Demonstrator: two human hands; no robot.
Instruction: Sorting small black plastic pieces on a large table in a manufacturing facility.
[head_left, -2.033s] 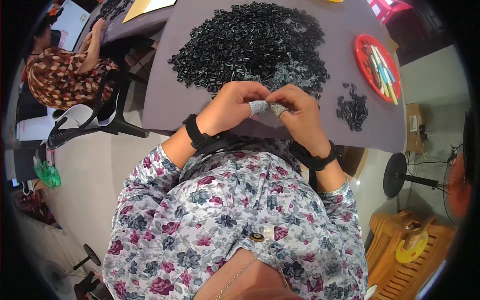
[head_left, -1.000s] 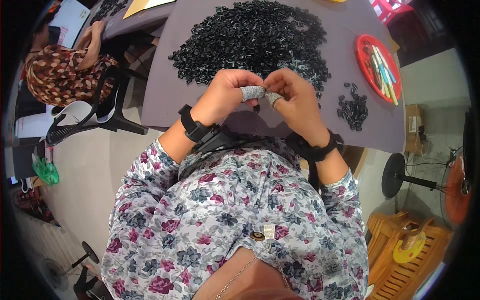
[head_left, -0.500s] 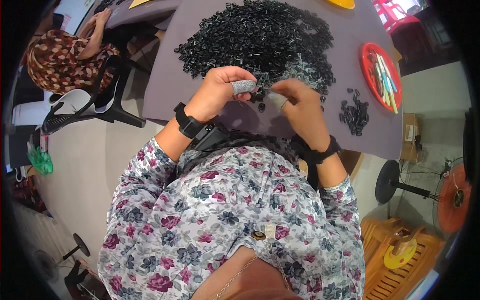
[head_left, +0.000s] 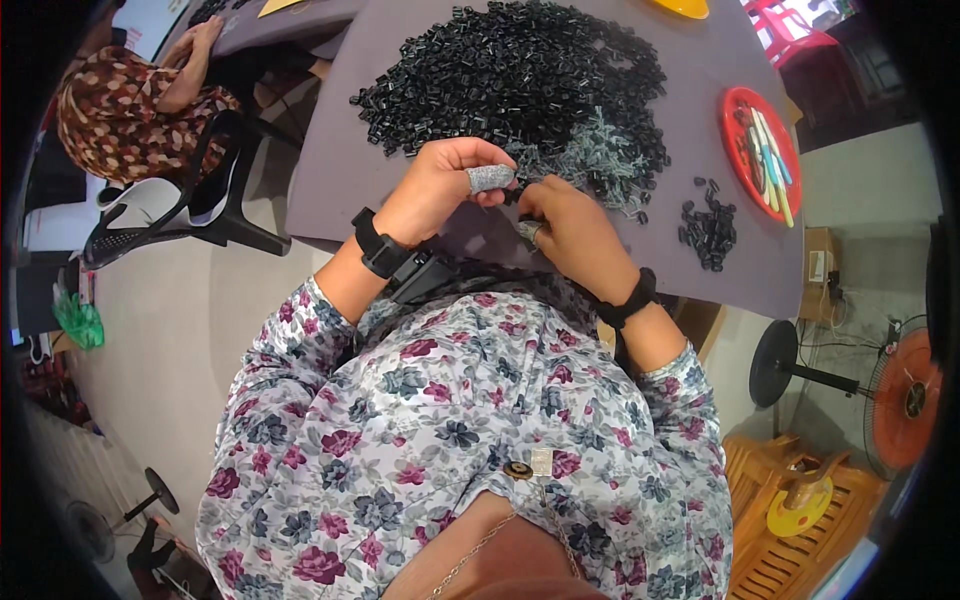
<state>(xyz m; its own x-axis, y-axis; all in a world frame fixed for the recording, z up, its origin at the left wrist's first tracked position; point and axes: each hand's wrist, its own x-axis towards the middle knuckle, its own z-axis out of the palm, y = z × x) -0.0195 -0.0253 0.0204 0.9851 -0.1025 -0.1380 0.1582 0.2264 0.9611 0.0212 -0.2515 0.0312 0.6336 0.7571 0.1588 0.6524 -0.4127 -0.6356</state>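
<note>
At the near edge of a large heap of small black plastic pieces (head_left: 500,85), my hands meet. My left hand (head_left: 435,190), its thumb wrapped in a grey finger cover, pinches a small black piece (head_left: 514,186) at the fingertips. Close against it on the right, my right hand (head_left: 580,230) is closed, also with a grey cover on a finger; what its fingers hold is hidden. Grey translucent scraps (head_left: 605,155) lie on the heap's right side, beyond my right hand.
Right of the heap is a small pile of black pieces (head_left: 708,230). A red plate (head_left: 736,105) holds several slim-handled tools (head_left: 772,165). The grey cloth-covered table (head_left: 330,190) ends close to my body. A person in a patterned top (head_left: 130,115) sits at the left, by a black chair (head_left: 235,190).
My right hand has moved left, up to the left hand, and its fingers have closed in. More of the grey scraps shows now. My left hand has barely shifted.
</note>
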